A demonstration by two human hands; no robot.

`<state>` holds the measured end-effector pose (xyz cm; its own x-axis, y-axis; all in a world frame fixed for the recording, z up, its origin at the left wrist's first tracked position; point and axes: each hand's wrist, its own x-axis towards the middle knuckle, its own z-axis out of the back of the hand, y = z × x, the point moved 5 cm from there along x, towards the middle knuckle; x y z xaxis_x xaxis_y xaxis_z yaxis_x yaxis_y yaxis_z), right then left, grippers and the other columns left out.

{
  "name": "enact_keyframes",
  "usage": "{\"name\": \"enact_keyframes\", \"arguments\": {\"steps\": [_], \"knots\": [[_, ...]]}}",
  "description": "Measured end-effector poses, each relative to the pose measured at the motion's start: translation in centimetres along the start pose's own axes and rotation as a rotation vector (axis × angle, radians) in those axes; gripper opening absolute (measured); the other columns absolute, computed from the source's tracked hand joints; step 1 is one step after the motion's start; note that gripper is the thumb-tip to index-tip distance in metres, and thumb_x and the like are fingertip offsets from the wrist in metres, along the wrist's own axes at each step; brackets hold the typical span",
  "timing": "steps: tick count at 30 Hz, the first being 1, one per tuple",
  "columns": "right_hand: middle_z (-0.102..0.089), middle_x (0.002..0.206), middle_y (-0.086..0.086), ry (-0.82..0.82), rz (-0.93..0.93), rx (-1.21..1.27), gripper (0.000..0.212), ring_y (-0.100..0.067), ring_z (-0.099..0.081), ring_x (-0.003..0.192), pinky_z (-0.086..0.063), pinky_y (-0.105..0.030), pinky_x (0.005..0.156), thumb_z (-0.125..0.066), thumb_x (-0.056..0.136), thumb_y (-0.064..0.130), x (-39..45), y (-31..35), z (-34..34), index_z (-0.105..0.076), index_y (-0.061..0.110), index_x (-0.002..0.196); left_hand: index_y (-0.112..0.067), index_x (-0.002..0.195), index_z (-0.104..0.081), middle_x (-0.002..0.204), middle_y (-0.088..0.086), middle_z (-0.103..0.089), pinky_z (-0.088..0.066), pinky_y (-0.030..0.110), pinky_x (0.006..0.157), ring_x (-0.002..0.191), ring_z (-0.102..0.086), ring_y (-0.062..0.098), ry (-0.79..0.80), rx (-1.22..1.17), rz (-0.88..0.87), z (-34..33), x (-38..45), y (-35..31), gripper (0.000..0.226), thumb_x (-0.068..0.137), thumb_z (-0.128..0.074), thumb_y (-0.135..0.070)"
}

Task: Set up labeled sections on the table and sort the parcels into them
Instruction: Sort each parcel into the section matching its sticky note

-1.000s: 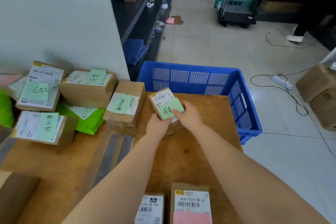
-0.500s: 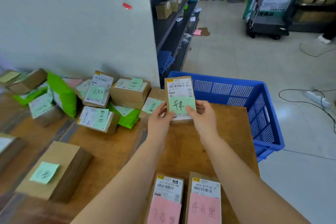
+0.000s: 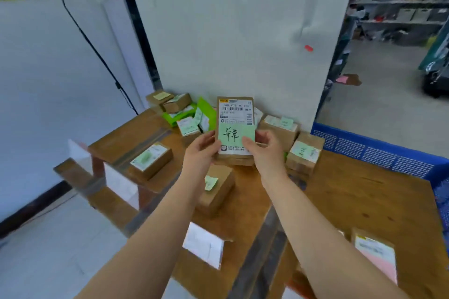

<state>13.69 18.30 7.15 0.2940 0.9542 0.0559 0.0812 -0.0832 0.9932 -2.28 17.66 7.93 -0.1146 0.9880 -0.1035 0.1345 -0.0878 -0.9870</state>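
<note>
Head view shows a sorting step: the left hand [image 3: 199, 153] and right hand [image 3: 267, 150] hold a brown parcel [image 3: 235, 128] upright above the wooden table [image 3: 364, 201], fingers curled round its sides, right thumb on its green note [image 3: 237, 134]. Next, I judge, it needs lowering among the green-noted parcels [image 3: 279, 126] by the wall (space looks tight). The blue crate [image 3: 379, 150] stands beside the table; its contents are hidden.

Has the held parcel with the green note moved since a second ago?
Yes. The parcel was down on the table; both hands now hold it lifted, upright.
</note>
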Motion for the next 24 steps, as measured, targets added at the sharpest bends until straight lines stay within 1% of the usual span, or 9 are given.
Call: {"name": "enact_keyframes", "arguments": {"steps": [1, 3, 4, 6, 10, 13, 16, 19, 24], "knots": [[-0.067, 0.095, 0.006, 0.022, -0.003, 0.001, 0.019, -0.012, -0.065, 0.089, -0.054, -0.026, 0.076, -0.071, 0.081, 0.017, -1.0, 0.1, -2.5, -0.058, 0.019, 0.095, -0.013, 0.123, -0.056, 0.107, 0.003, -0.069, -0.057, 0.028, 0.072, 0.093, -0.068, 0.017, -0.004, -0.010, -0.007, 2.6, -0.5, -0.5, 0.037, 0.087, -0.061, -0.011], [-0.066, 0.094, 0.007, 0.067, -0.016, 0.007, 0.019, -0.015, -0.065, 0.090, -0.055, -0.029, 0.077, -0.071, 0.080, 0.017, -3.1, 0.2, -7.4, -0.056, 0.023, 0.091, -0.016, 0.118, -0.056, 0.096, -0.004, -0.072, -0.057, 0.022, 0.062, 0.081, -0.070, 0.010, -0.022, -0.007, -0.027, 7.9, -1.3, -1.6, 0.031, 0.087, -0.060, -0.010], [-0.066, 0.094, 0.007, 0.090, -0.016, 0.017, 0.020, -0.015, -0.065, 0.091, -0.055, -0.029, 0.077, -0.071, 0.080, 0.016, -4.3, 0.2, -9.8, -0.056, 0.023, 0.091, -0.020, 0.115, -0.057, 0.090, -0.010, -0.072, -0.055, 0.019, 0.057, 0.076, -0.070, 0.007, -0.041, 0.006, -0.048, 10.6, -1.7, -2.2, 0.030, 0.087, -0.061, -0.011], [-0.067, 0.094, 0.007, 0.129, -0.011, 0.034, 0.021, -0.013, -0.065, 0.091, -0.055, -0.025, 0.075, -0.071, 0.080, 0.015, -6.6, 0.0, -14.6, -0.057, 0.021, 0.095, -0.026, 0.111, -0.058, 0.082, -0.017, -0.071, -0.054, 0.018, 0.057, 0.073, -0.070, 0.002, -0.090, 0.052, -0.084, 16.1, -2.6, -3.2, 0.028, 0.085, -0.063, -0.015], [-0.066, 0.090, 0.009, 0.208, -0.012, 0.049, 0.020, -0.006, -0.064, 0.085, -0.050, -0.012, 0.060, -0.072, 0.080, 0.015, -11.3, -1.0, -23.5, -0.057, 0.022, 0.092, -0.025, 0.116, -0.058, 0.101, -0.007, -0.069, -0.058, 0.028, 0.071, 0.087, -0.069, 0.011, -0.169, 0.120, -0.100, 26.3, -4.4, -4.2, 0.032, 0.085, -0.064, -0.018], [-0.066, 0.088, 0.010, 0.270, -0.033, 0.055, 0.018, 0.000, -0.064, 0.077, -0.049, -0.010, 0.054, -0.071, 0.081, 0.016, -14.3, -2.1, -29.3, -0.057, 0.024, 0.089, -0.028, 0.112, -0.060, 0.098, -0.011, -0.069, -0.057, 0.021, 0.063, 0.086, -0.069, 0.008, -0.243, 0.122, -0.083, 33.0, -5.4, -4.5, 0.030, 0.084, -0.065, -0.020], [-0.065, 0.088, 0.011, 0.329, -0.055, 0.039, 0.019, -0.001, -0.064, 0.078, -0.048, -0.008, 0.052, -0.071, 0.081, 0.016, -16.2, -3.1, -34.5, -0.058, 0.020, 0.095, -0.027, 0.112, -0.060, 0.100, -0.009, -0.069, -0.055, 0.019, 0.061, 0.085, -0.068, 0.008, -0.281, 0.115, -0.067, 38.4, -5.8, -4.7, 0.029, 0.085, -0.064, -0.019], [-0.066, 0.092, 0.008, 0.375, -0.079, 0.037, 0.023, -0.002, -0.065, 0.081, -0.050, -0.010, 0.054, -0.070, 0.082, 0.016, -16.9, -4.0, -39.1, -0.056, 0.020, 0.099, -0.023, 0.117, -0.059, 0.105, -0.004, -0.069, -0.055, 0.025, 0.067, 0.091, -0.067, 0.013, -0.304, 0.099, -0.063, 42.8, -5.1, -4.7, 0.032, 0.086, -0.062, -0.016], [-0.065, 0.088, 0.018, 0.433, -0.123, 0.057, 0.030, -0.001, -0.066, 0.078, -0.050, -0.011, 0.052, -0.069, 0.083, 0.016, -15.8, -5.9, -46.3, -0.056, 0.024, 0.108, -0.023, 0.121, -0.059, 0.110, -0.003, -0.068, -0.055, 0.027, 0.072, 0.093, -0.066, 0.013, -0.341, 0.113, -0.059, 48.8, -1.6, -4.8, 0.035, 0.087, -0.061, -0.017]]}}
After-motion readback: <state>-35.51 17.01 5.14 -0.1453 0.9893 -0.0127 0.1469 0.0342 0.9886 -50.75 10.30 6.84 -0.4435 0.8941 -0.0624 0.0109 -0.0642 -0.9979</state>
